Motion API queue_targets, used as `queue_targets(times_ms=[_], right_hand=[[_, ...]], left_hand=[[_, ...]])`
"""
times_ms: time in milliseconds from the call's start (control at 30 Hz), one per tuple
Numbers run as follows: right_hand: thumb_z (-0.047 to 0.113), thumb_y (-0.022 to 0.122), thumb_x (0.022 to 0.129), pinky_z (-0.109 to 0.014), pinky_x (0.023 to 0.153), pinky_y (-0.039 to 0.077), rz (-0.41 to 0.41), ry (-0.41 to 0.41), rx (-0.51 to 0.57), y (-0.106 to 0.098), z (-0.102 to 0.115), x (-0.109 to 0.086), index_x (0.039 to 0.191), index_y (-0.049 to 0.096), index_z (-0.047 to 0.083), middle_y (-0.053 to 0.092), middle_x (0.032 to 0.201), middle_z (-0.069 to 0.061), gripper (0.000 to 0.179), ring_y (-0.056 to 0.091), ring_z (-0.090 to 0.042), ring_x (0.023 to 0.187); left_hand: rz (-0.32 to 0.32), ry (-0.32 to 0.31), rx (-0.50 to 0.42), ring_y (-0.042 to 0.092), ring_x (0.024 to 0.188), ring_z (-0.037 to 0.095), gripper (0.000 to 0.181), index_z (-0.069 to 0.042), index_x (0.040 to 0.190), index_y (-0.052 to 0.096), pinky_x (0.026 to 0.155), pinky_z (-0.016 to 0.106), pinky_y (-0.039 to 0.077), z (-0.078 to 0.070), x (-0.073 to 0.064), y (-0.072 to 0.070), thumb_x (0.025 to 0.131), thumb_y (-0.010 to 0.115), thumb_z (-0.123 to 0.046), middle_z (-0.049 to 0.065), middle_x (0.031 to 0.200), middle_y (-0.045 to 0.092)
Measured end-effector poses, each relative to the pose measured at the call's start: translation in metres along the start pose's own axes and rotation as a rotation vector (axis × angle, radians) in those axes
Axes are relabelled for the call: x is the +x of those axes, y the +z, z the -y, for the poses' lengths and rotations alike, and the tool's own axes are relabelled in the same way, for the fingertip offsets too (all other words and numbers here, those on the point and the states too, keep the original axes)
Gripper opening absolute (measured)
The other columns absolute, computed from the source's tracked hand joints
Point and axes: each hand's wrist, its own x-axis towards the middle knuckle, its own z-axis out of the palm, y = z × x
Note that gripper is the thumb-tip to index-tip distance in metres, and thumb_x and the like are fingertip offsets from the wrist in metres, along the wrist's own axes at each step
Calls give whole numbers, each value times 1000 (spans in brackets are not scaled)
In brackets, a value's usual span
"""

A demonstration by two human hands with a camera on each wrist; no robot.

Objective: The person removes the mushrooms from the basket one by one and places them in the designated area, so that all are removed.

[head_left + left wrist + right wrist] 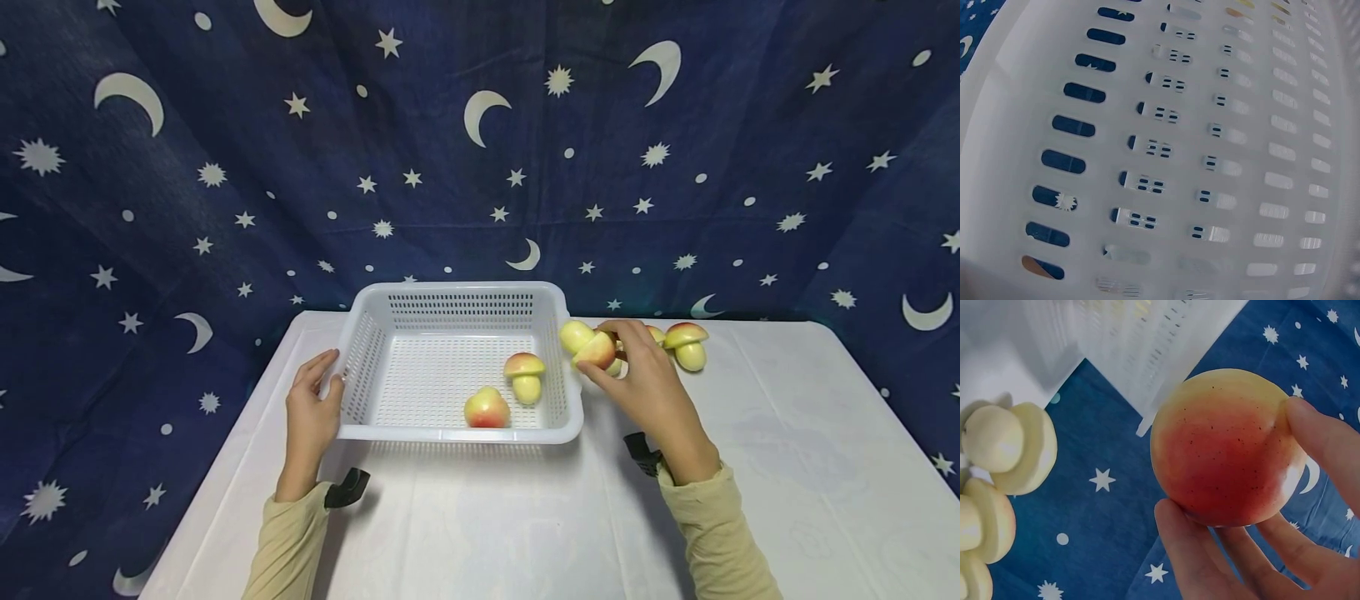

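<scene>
My right hand [647,375] pinches a toy mushroom [597,350] by its cap, just outside the basket's right rim. In the right wrist view the round cap [1229,447], red fading to yellow with dark specks, sits between thumb and fingertips and hides its stem. The white plastic basket [459,435] has slotted walls. Inside it lie two mushrooms, one on its side [526,387] and one with its red cap low [487,408]. My left hand [312,412] touches the basket's left rim with fingertips and thumb; the left wrist view is filled by the slotted wall [1129,131].
More toy mushrooms lie on the white table right of the basket, including one at the end of the row [688,346]; several show in the right wrist view, among them a pale one [1029,447]. A dark blue cloth [450,167] with moons and stars hangs behind the table.
</scene>
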Motion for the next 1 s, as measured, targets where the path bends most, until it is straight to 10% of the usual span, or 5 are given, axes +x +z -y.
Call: queue_targets(times_ms=[1000], right_hand=[[15,83,79,-46,75,53,91,67,-98,-4,-36,-21,113,59,-8,60,109,-24,47,59,-34,91]], left_hand=[[-4,-5,8,41,141,36,42,4,138,54,118,53,31,-1,0,0,96,48,3,17,146,48]])
